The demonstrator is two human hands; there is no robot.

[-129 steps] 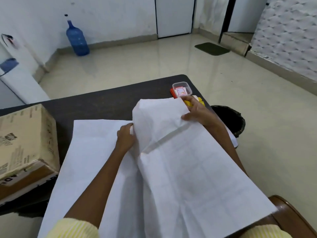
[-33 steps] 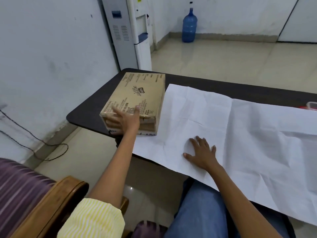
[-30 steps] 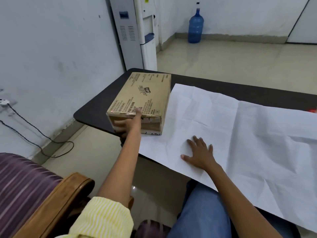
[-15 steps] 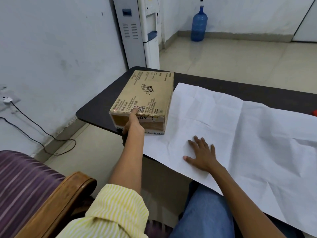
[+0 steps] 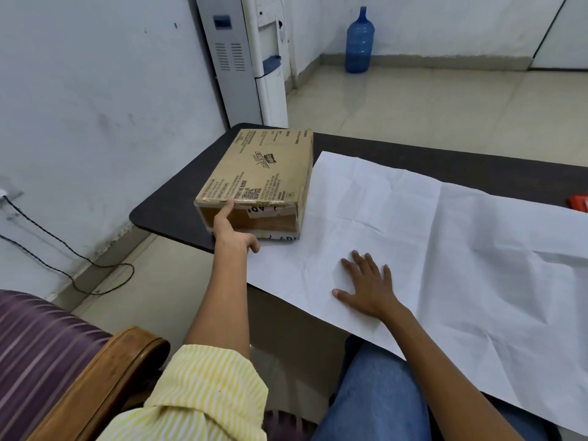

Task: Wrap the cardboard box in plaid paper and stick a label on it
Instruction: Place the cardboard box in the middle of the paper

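Pale, scuffed walls and a glossy cream floor surrounded a dark counter [image 5: 171, 202] with rounded corners. At its left end sat a brown cardboard box [image 5: 267, 167] printed with black text and sealed with tape, its right lower edge touching a large, creased white paper sheet [image 5: 445, 237] marked with faint grid lines. That sheet lay spread flat over most of the counter, its near edge hanging past the counter's front over a person's blue-jeaned lap.

The hands were well apart. The left hand [image 5: 232, 233], reaching from a yellow striped sleeve, rested against the box's near face, index finger straight and touching the top edge, thumb stuck out sideways; it was not wrapped around anything. The right hand [image 5: 366, 288] lay palm down on the paper, fingers straight and spread.

A white water dispenser [image 5: 254, 58] stood behind the counter, a blue water jug [image 5: 359, 39] farther back on the floor. A wooden chair arm [image 5: 105, 377] showed at lower left.
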